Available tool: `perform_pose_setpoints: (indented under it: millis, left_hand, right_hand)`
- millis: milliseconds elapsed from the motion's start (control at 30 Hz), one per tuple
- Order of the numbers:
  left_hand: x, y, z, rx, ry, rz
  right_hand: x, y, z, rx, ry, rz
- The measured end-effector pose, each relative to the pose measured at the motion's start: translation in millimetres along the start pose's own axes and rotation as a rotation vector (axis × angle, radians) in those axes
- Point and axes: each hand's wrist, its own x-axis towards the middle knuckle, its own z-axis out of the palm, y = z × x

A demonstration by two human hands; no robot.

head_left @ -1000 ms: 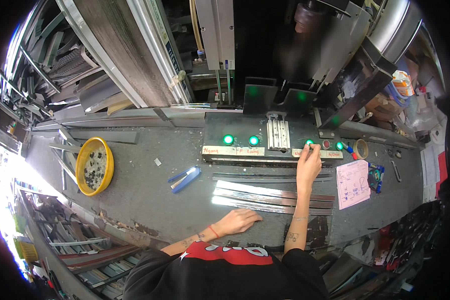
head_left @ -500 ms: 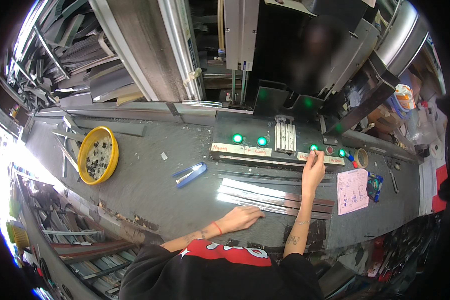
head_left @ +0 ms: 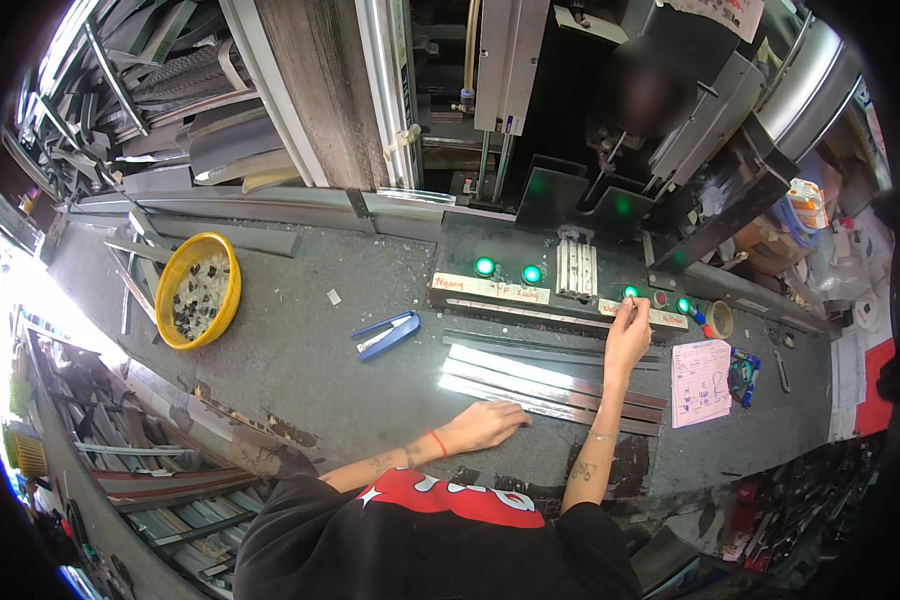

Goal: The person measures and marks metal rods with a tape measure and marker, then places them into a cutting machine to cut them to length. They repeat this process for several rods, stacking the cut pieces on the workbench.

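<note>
My right hand (head_left: 626, 338) reaches over the bench to the black control box (head_left: 490, 236). Its fingertips are closed at a green lit button (head_left: 631, 292) and partly cover it. My left hand (head_left: 486, 426) lies flat on the bench with its fingers stretched out and nothing in it. Beyond its fingertips are several long shiny metal strips (head_left: 510, 378), side by side, with my right forearm crossing above them. Two more green lit buttons (head_left: 484, 267) are on the left of the box, and another green button (head_left: 683, 305) glows on the right. A small red button (head_left: 660, 299) sits between the right-hand ones.
A blue stapler (head_left: 386, 335) and a yellow basket of small pieces (head_left: 232, 300) lie to the left. On the right are pink paper sheets (head_left: 701, 385), a tape measure (head_left: 742, 376) and a tape roll (head_left: 719, 319). A grooved metal block (head_left: 576, 265) is on the box. Machine columns (head_left: 510, 70) rise behind.
The whole view has shifted slightly. My right hand stays at the same green button, and my left hand rests in nearly the same place.
</note>
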Motion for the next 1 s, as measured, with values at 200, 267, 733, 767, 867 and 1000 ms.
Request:
perform_pose_setpoints:
  millis: [200, 267, 733, 767, 867, 1000]
  left_hand:
    - [-0.3, -1.2, 1.7, -0.011, -0.011, -0.007]
    - [-0.5, -1.4, 2.3, -0.015, -0.003, -0.005]
    - [-0.6, -4.1, 3.7, -0.007, -0.006, 0.004]
    - [-0.6, -4.1, 3.8, -0.012, -0.001, 0.007]
    - [-1.4, -3.6, 3.6, -0.017, -0.001, -0.001]
    - [-1.3, -4.0, 2.8, -0.013, 0.013, 0.016]
  right_hand:
    - [0.9, 3.5, 1.3, 0.025, 0.016, -0.003]
    - [0.8, 5.4, 3.4, 0.050, 0.029, -0.006]
    - [4.3, 4.3, 1.5, 0.029, 0.017, 0.014]
    - [4.6, 4.3, 1.9, 0.041, 0.016, 0.020]
    - [4.7, 4.7, 2.3, 0.050, 0.015, 0.034]
    - [5.0, 4.9, 1.9, 0.023, 0.023, 0.026]
